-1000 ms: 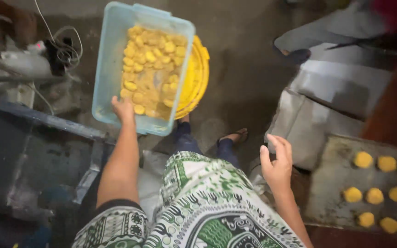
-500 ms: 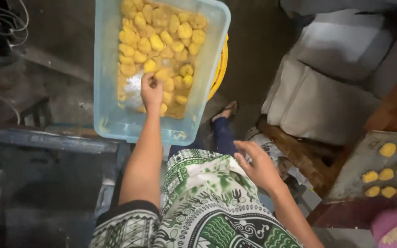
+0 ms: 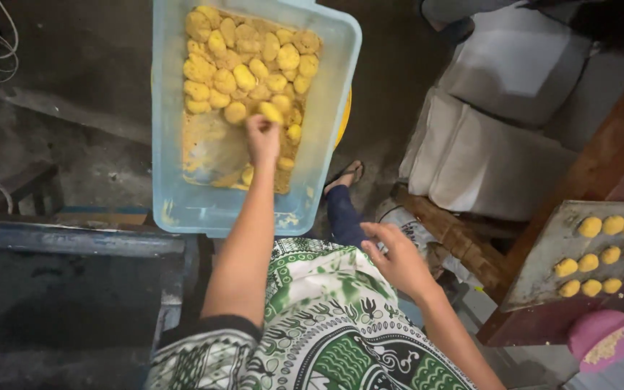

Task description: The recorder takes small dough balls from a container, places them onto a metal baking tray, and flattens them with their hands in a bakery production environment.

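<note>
**A:** Head view: left hand (image 3: 263,139) is pinched shut on one yellow crumbed dough ball (image 3: 271,112), right over the pile in the pale blue plastic tub (image 3: 171,144), upper middle of the frame. Right hand (image 3: 397,258) hangs open and empty over the green patterned lap, lower centre.

**B:** Only a fingertip pinch, so I'd guess it could slip and drop back in the crumbs. The grey metal tray of yellow balls (image 3: 543,267) sits far right, well apart, with the knee and the wooden bench (image 3: 449,231) in between.
</note>
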